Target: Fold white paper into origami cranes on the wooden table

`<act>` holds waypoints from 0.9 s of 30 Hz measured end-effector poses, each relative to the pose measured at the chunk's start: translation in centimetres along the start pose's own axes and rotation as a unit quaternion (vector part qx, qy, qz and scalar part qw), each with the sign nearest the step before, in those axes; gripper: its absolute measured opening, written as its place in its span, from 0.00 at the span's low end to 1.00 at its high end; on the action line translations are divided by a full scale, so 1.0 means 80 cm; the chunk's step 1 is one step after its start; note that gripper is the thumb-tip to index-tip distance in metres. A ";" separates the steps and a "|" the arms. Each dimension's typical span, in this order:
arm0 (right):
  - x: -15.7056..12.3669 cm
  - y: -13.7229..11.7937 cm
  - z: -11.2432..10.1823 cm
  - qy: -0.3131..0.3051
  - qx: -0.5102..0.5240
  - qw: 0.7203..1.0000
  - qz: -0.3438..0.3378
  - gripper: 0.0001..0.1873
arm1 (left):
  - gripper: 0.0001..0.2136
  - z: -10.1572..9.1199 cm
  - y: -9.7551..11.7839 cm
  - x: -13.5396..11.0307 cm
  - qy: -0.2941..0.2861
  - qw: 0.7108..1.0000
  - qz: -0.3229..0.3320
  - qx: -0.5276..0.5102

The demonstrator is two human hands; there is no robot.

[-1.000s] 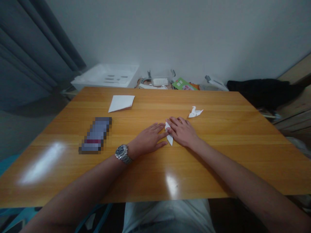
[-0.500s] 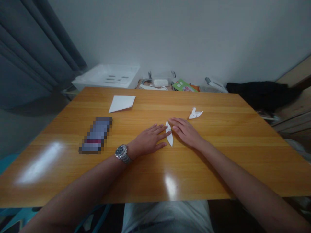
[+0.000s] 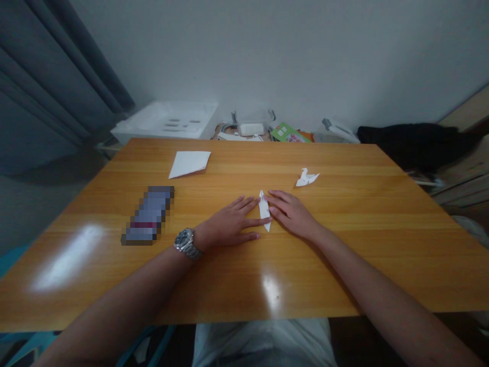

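Left hand [image 3: 231, 223] spread, finger laid across folded paper [image 3: 264, 209]. Right hand [image 3: 293, 214] loosely spread, fingertips at paper's right edge. Folded paper lies on table [image 3: 229, 290] between hands. Beyond right hand, paper bird [image 3: 306, 178]; farther left, white sheet [image 3: 190, 163].

Dim, greyish light leaves two white glare patches [image 3: 68, 259] on the tabletop [image 3: 229, 285].

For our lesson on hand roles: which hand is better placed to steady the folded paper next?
Probably the left hand: one finger lies across the folded paper, while the right hand sits along its right side.
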State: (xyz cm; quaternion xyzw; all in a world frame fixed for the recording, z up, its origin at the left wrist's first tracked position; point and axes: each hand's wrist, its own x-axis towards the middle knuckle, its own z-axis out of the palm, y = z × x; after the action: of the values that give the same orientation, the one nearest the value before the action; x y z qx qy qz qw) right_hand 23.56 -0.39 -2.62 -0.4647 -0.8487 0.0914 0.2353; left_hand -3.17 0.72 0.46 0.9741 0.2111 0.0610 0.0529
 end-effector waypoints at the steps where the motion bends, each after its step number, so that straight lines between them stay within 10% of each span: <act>1: 0.000 0.001 0.001 -0.003 -0.009 1.000 -0.004 0.24 | 0.24 0.000 0.000 0.000 0.000 1.000 0.001 -0.003; 27: -0.002 0.001 0.002 0.033 -0.014 0.998 -0.054 0.21 | 0.18 0.009 -0.014 0.014 0.108 0.990 -0.058 -0.075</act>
State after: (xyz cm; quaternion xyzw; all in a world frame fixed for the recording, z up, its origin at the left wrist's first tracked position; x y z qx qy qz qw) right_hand 23.63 -0.44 -2.86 -0.4244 -0.8655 0.0514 0.2609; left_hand -2.54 2.16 -0.31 0.9412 0.2669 0.1781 0.1062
